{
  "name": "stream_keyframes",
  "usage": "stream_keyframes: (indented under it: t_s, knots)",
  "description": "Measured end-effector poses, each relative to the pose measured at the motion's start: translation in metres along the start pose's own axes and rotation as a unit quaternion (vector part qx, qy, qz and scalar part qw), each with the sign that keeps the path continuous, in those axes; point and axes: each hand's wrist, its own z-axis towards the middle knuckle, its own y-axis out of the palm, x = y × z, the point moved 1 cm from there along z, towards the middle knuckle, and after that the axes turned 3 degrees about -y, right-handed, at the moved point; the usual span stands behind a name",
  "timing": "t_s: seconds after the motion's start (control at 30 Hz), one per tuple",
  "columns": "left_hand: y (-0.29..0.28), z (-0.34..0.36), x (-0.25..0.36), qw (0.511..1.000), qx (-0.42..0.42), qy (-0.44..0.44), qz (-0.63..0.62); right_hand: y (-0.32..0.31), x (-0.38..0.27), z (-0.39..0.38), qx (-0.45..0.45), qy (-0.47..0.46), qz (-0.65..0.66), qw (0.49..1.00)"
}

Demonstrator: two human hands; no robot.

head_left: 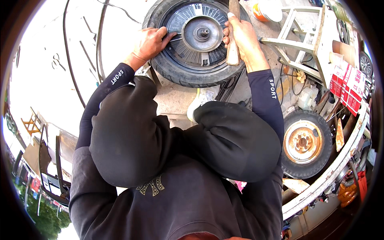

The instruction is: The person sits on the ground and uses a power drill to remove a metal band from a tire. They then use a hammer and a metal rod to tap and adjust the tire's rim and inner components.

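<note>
In front of my knees a black-tyred wheel lies flat, its grey ribbed hub facing up with a short axle at the middle. My left hand is closed at the hub's left edge on a thin metal rod that reaches over the ribs; most of it is hidden by the fingers. On the other side, my right hand grips a flat wooden bar, which stands over the right part of the hub and tyre.
A white and orange tub and a pale stool frame are at the far right. Nearer lies a smaller wheel with a rusty rim, beside a red and white box. Black cables run along the ground at left.
</note>
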Motion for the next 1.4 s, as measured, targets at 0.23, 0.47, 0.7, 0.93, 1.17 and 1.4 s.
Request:
stream_keyframes:
  t_s: [0.23, 0.47, 0.7, 0.93, 1.17, 1.4]
  knots:
    - [-0.004, -0.002, 0.002, 1.000, 0.005, 0.019, -0.003, -0.001, -0.003, 0.002, -0.044, 0.006, -0.026, 0.999]
    - [-0.003, -0.004, 0.001, 0.999, -0.026, 0.018, 0.006, 0.004, -0.011, 0.000, -0.051, 0.013, -0.050, 0.997]
    - [-0.002, -0.005, -0.001, 0.999, -0.032, 0.018, 0.006, 0.009, -0.011, 0.001, -0.082, 0.018, -0.068, 0.994]
    - [-0.002, -0.002, 0.001, 0.999, -0.009, 0.038, -0.003, 0.006, -0.007, -0.004, -0.074, 0.047, -0.084, 0.993]
    - [-0.002, 0.005, -0.002, 0.999, -0.020, 0.049, -0.005, 0.010, -0.005, 0.003, -0.066, 0.042, -0.092, 0.993]
    - [-0.006, -0.004, 0.004, 0.998, -0.028, 0.052, -0.023, 0.004, -0.002, -0.004, -0.061, 0.047, -0.047, 0.996]
